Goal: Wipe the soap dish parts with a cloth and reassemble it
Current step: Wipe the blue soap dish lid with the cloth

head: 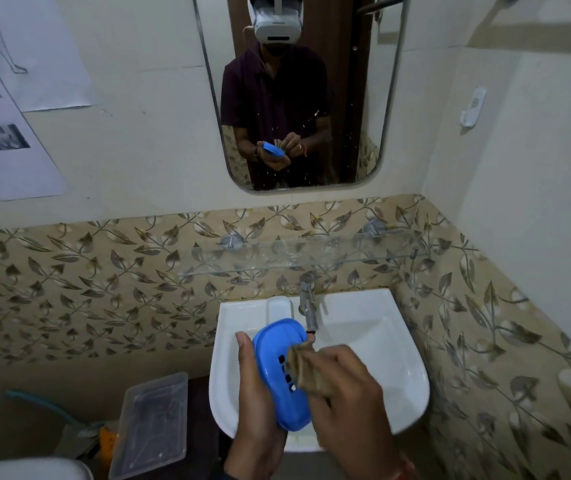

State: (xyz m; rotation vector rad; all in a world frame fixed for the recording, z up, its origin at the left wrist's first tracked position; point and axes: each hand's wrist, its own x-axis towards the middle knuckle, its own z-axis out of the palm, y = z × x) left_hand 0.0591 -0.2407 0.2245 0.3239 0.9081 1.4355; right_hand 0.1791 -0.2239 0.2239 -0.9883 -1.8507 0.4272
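My left fingers (244,345) clench the blue soap dish part (277,358) above the sink (388,344); at its three o'clock, my right fingers (339,356) pinch the cloth (306,370).

At about six o'clock in the view, the left hand (256,403) grips a blue soap dish part (270,351) by its edge over the white basin (381,348), its slotted face turned up toward the camera. At its three o'clock the right hand (346,403) pinches a folded brown cloth (308,372) against that face, just beside the slots. A metal tap (308,306) stands at the part's one o'clock under a glass shelf (294,258) — the mirror (297,98) hangs at twelve o'clock, and a clear plastic box (152,417) sits at the basin's eight o'clock.
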